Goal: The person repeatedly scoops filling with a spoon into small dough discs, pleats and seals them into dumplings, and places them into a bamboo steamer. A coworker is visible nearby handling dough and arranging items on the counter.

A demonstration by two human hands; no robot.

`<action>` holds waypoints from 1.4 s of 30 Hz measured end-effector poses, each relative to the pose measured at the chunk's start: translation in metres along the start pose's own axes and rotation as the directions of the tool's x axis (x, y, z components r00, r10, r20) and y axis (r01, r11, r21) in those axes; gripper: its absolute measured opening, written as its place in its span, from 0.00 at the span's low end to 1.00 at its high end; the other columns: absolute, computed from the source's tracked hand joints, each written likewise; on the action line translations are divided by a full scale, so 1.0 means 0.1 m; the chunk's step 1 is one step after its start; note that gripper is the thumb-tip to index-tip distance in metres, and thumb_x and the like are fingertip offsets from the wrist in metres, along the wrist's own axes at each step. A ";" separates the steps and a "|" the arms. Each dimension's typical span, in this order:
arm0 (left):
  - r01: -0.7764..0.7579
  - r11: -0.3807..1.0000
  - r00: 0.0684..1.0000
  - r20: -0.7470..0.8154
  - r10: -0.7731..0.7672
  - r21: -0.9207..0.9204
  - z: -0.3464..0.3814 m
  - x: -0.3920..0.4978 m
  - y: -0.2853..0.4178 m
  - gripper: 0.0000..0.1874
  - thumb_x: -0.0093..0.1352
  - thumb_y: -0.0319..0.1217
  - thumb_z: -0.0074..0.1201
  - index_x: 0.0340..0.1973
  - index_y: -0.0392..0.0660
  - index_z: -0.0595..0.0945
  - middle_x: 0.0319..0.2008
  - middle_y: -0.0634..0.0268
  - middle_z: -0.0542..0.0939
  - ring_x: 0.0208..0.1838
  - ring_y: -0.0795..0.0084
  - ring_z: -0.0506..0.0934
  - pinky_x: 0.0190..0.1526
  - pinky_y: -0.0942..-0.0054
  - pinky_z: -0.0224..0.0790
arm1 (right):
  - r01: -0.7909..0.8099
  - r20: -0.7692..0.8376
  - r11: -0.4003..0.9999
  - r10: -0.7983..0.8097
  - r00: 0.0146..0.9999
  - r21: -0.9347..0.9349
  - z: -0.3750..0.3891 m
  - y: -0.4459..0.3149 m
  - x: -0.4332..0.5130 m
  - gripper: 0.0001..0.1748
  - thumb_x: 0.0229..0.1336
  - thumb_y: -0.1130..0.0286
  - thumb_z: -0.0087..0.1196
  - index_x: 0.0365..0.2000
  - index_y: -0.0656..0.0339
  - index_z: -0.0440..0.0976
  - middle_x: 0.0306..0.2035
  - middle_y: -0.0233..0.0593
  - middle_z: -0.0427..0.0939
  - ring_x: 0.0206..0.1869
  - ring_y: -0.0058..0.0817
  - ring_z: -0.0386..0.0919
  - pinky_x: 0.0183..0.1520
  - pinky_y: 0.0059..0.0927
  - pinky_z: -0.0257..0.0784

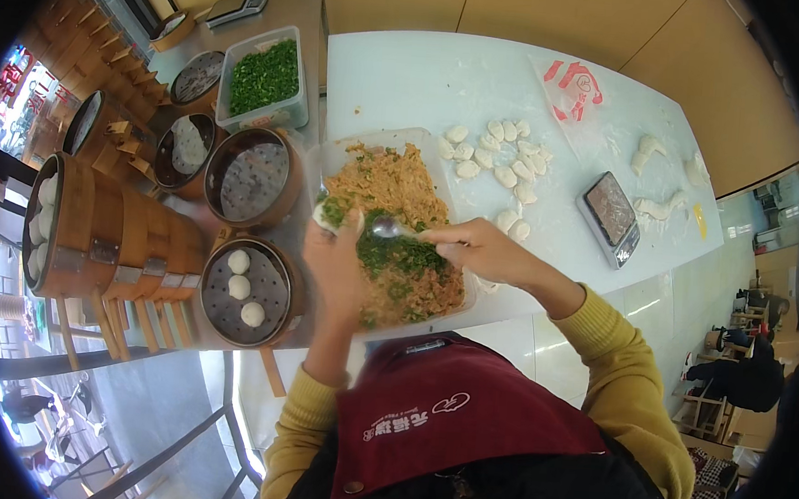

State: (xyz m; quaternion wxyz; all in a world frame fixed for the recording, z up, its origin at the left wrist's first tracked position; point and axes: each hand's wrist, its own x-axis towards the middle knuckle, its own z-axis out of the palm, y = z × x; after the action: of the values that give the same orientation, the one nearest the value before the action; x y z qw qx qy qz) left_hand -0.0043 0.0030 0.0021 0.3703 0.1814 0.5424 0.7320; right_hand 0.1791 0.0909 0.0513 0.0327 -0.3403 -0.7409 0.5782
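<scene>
In my left hand (pixel 334 266) lies a dough wrapper (pixel 326 222) bearing a mound of filling flecked with green. My right hand (pixel 485 251) grips a metal spoon (pixel 388 227), its bowl just right of the wrapper. Both are over a clear plastic tub (pixel 466 307) of orange-brown minced filling (pixel 390 180), with chopped greens (pixel 406 253) across its middle. Left of the tub, a round bamboo steamer (pixel 293 298) holds three white buns (pixel 239 286) on a perforated liner. Small dough pieces (pixel 505 177) are scattered on the white board right of the tub.
Stacked bamboo steamers (pixel 122 232) with handles stand at left. Behind is a lined steamer (pixel 253 179) without buns and a tub of chopped greens (pixel 266 77). The white work board (pixel 410 78) carries a digital scale (pixel 608 218), a printed plastic bag (pixel 573 99) and dough strips (pixel 659 206).
</scene>
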 end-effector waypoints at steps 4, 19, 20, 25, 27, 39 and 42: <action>0.252 0.955 0.959 0.169 -0.226 -0.154 -0.11 0.09 0.11 0.16 0.68 0.19 0.48 0.52 0.37 0.72 0.47 0.63 0.76 0.51 0.72 0.74 0.54 0.72 0.69 | 0.026 -0.178 0.989 0.001 0.984 0.148 0.07 0.06 0.10 0.21 0.62 0.74 0.47 0.57 0.58 0.71 0.25 0.30 0.72 0.30 0.17 0.68 0.35 0.21 0.66; 0.311 0.812 0.949 0.111 -0.296 -0.493 -0.30 0.12 -0.13 0.17 0.77 0.29 0.31 0.58 0.34 0.63 0.55 0.52 0.70 0.55 0.58 0.73 0.59 0.60 0.67 | 0.285 -0.227 0.851 -0.413 0.882 -0.441 0.32 0.00 0.28 0.24 0.57 0.76 0.46 0.55 0.50 0.72 0.27 0.50 0.74 0.29 0.47 0.74 0.33 0.44 0.69; 0.303 0.855 0.953 0.120 -0.279 -0.421 -0.34 0.13 -0.05 0.17 0.77 0.31 0.32 0.57 0.34 0.64 0.56 0.52 0.71 0.56 0.61 0.72 0.61 0.59 0.65 | 0.258 -0.219 0.828 -0.407 0.887 -0.498 0.17 0.02 0.37 0.24 0.56 0.77 0.46 0.54 0.52 0.72 0.28 0.50 0.74 0.29 0.46 0.74 0.33 0.42 0.69; 0.316 0.922 0.949 0.082 -0.305 -0.225 -0.46 0.15 0.19 0.20 0.77 0.39 0.34 0.55 0.35 0.67 0.54 0.55 0.74 0.56 0.66 0.73 0.60 0.65 0.67 | -0.016 -0.099 0.528 -0.130 0.987 -0.849 -0.18 0.10 1.08 0.20 0.51 0.75 0.48 0.47 0.55 0.76 0.31 0.47 0.78 0.33 0.44 0.79 0.33 0.44 0.73; 0.311 0.926 0.950 0.064 -0.304 -0.215 -0.50 0.17 0.22 0.21 0.77 0.40 0.35 0.54 0.36 0.68 0.54 0.56 0.74 0.54 0.67 0.75 0.57 0.68 0.70 | 0.026 -0.024 0.410 -0.115 0.993 -0.912 -0.22 0.09 1.26 0.19 0.50 0.75 0.49 0.45 0.55 0.76 0.32 0.45 0.78 0.32 0.44 0.79 0.32 0.45 0.74; 0.349 0.919 0.934 0.151 -0.325 -0.183 -0.47 0.10 0.26 0.16 0.74 0.31 0.44 0.54 0.36 0.71 0.47 0.61 0.77 0.47 0.73 0.79 0.46 0.77 0.79 | 0.263 0.093 0.802 -0.253 0.963 -0.536 -0.33 0.05 0.38 0.20 0.59 0.75 0.46 0.53 0.58 0.74 0.16 0.32 0.68 0.22 0.26 0.72 0.23 0.31 0.65; 0.363 0.905 0.928 0.174 -0.330 -0.222 -0.37 0.12 0.26 0.16 0.74 0.31 0.45 0.55 0.37 0.71 0.49 0.60 0.76 0.50 0.71 0.77 0.52 0.71 0.74 | -0.065 0.054 0.971 0.054 0.997 0.231 -0.11 -0.08 0.12 0.19 0.64 0.72 0.46 0.55 0.61 0.72 0.15 0.22 0.58 0.17 0.14 0.58 0.18 0.22 0.54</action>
State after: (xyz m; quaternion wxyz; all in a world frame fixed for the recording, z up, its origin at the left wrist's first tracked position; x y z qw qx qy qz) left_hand -0.0461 -0.0164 0.0116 0.5496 0.0818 0.4436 0.7032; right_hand 0.1708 0.1056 0.0577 0.0375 -0.3424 -0.6580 0.6696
